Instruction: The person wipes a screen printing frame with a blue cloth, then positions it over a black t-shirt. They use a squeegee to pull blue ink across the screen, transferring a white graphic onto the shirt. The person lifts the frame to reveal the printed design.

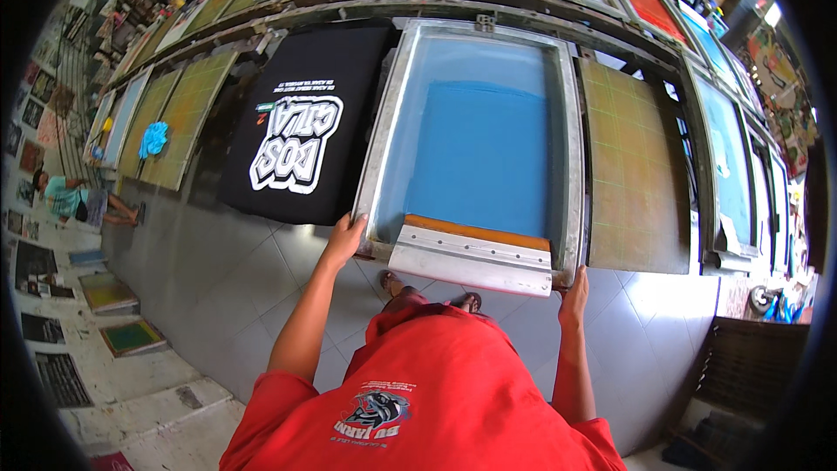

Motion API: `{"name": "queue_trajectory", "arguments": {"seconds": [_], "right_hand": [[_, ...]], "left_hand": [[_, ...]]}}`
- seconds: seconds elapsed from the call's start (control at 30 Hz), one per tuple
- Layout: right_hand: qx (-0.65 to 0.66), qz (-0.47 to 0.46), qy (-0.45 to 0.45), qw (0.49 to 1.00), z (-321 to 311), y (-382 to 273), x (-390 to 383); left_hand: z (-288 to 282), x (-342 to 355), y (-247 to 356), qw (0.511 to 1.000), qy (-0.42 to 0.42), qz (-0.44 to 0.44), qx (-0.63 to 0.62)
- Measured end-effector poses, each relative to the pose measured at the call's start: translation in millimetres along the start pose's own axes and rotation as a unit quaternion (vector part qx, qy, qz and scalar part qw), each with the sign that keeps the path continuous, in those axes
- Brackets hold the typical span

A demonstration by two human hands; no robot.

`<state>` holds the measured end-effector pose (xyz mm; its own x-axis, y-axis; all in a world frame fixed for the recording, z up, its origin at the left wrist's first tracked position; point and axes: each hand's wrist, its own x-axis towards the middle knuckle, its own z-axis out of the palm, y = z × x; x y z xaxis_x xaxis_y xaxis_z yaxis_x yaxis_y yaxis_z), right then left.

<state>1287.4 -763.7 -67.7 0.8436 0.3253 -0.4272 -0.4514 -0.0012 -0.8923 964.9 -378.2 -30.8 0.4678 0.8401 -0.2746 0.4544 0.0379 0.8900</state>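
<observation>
Left grip point(346, 241) and right grip point(573, 295) are both wrapped on the screen frame's point(572, 148) near corners. I'd move them evenly so the squeegee point(471, 260) across its near end doesn't slide. Black shirt's point(344, 61) just left of it, so watch that edge.

A squeegee point(471, 255) partly hides the screen frame point(572, 148); the red shirt point(471, 375) is cropped below.

Two hands point(345, 242) point(574, 298), one held frame point(573, 157), one squeegee point(472, 253) on it, one black shirt point(344, 135) and one blue cloth point(153, 139) are counted.
</observation>
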Motion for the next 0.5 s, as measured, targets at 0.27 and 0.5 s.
{"name": "queue_trajectory", "arguments": {"seconds": [0.27,0.5], "right_hand": [[-0.015,0.01,0.061,0.998,0.8,0.6,6.5],[-0.047,-0.011,0.066,0.997,-5.0,2.6,9.6]], "left_hand": [[1.6,2.2,-8.9,1.0,0.014,0.019,-0.003],[-5.4,-2.9,8.1,1.0,-0.015,0.008,0.015]]}}
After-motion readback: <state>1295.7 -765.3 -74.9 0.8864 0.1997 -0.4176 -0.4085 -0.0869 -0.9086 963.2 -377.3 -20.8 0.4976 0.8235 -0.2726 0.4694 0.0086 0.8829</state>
